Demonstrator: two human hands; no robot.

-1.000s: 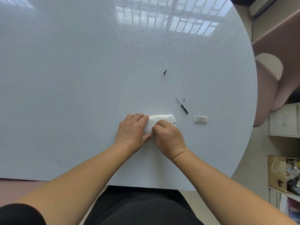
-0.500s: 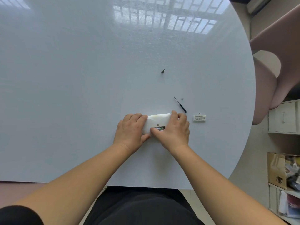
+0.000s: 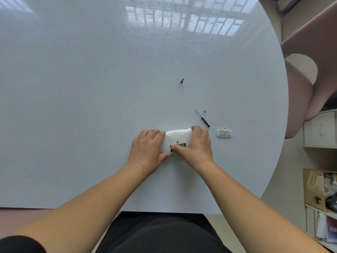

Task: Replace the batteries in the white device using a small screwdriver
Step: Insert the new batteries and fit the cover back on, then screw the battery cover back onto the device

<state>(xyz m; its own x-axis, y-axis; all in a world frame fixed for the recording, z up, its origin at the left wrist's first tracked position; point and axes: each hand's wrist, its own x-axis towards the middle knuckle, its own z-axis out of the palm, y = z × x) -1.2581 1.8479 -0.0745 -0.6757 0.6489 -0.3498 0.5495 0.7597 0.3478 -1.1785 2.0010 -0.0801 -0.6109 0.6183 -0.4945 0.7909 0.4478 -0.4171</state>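
Observation:
The white device [image 3: 176, 137] lies on the round white table [image 3: 91, 106] near its front edge, battery compartment [image 3: 179, 145] uncovered with something green inside. My left hand [image 3: 146, 147] grips the device's left end. My right hand [image 3: 196, 146] wraps its right end, thumb pressing at the compartment. The small black-handled screwdriver [image 3: 202, 118] lies loose just beyond my right hand, a tiny screw [image 3: 204, 111] beside its tip. The white battery cover [image 3: 224, 133] rests to the right of the device.
A larger dark screw [image 3: 182, 80] lies farther back on the table. A brown chair [image 3: 300, 88] stands off the table's right edge. White shelves [image 3: 321, 132] and a cardboard box [image 3: 317, 189] sit on the right.
My right hand slid from the device's near side to wrap over its right end, which uncovered the battery compartment. My left hand stayed where it was.

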